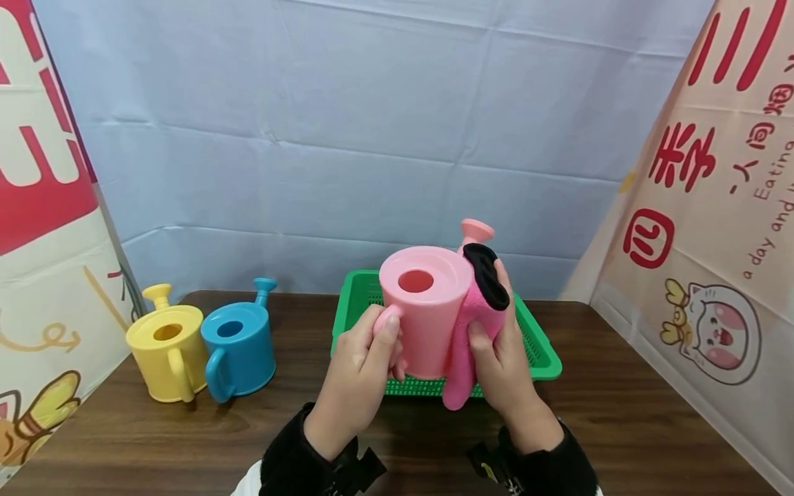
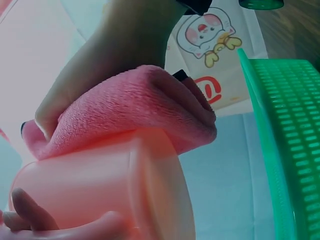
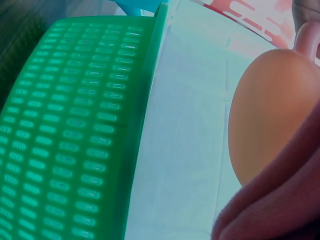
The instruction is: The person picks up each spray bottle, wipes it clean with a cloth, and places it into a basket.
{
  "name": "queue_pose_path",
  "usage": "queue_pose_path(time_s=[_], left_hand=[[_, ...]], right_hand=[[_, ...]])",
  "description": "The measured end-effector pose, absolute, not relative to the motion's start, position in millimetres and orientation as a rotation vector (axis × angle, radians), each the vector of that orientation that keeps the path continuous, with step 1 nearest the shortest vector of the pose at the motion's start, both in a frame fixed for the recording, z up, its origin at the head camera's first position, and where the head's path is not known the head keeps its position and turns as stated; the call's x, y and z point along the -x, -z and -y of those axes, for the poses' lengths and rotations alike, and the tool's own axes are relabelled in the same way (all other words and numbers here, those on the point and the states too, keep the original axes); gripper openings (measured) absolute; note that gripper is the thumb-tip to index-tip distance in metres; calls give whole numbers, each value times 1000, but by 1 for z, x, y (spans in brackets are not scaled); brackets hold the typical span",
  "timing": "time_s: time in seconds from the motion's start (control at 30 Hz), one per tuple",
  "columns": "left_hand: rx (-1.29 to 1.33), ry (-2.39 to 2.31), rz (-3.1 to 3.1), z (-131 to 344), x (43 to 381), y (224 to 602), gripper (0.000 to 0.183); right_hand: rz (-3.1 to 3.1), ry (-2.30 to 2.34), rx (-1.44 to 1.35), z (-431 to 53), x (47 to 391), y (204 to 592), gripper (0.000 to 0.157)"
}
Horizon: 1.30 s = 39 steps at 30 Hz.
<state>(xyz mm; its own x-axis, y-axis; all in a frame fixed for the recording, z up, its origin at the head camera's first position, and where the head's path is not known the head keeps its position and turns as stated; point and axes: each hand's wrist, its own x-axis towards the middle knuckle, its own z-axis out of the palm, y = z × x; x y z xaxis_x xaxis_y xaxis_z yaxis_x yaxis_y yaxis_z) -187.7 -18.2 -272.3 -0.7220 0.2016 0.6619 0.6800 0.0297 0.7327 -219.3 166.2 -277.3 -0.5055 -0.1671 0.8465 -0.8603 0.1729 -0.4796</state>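
In the head view my left hand (image 1: 356, 372) grips the handle of a pink watering can (image 1: 428, 331), held upright in the air. My right hand (image 1: 509, 368) holds a pink plush cloth (image 1: 465, 344) with a black part (image 1: 486, 275) against the can's right side, thumb on the front. The left wrist view shows the folded cloth (image 2: 110, 110) touching the can's wall (image 2: 85, 170). In the right wrist view the can's base (image 3: 270, 115) is partly hidden by the cloth (image 3: 280, 200).
Behind and below the can sits a green perforated basket (image 1: 542, 355) on the dark wooden table (image 1: 186, 448). To the left stand a yellow watering can (image 1: 164, 358) and a blue watering can (image 1: 248, 355), side by side. Printed cloth panels flank the table.
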Motion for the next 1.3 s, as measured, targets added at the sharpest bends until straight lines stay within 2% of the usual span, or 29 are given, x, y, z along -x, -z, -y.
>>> queue_pose_path(time_s=[0.1, 0.37, 0.73, 0.87, 1.03, 1.2, 1.3], left_hand=[[870, 1781, 1921, 18, 189, 272, 22], [860, 1848, 1862, 18, 193, 273, 21], [733, 1731, 1929, 22, 201, 273, 20], [772, 1750, 1928, 22, 200, 273, 21], [830, 1712, 1975, 18, 197, 273, 19], [788, 1549, 2070, 15, 195, 276, 22], [783, 1492, 2090, 15, 195, 276, 22]], right_hand=[[1819, -1242, -964, -164, 218, 278, 64], [1879, -826, -812, -152, 213, 284, 66], [1761, -401, -893, -132, 219, 292, 47], [1726, -493, -898, -136, 223, 290, 49], [1711, -836, -882, -150, 227, 284, 61], [1687, -1294, -955, -163, 227, 278, 58], [1678, -1387, -968, -166, 226, 277, 58]])
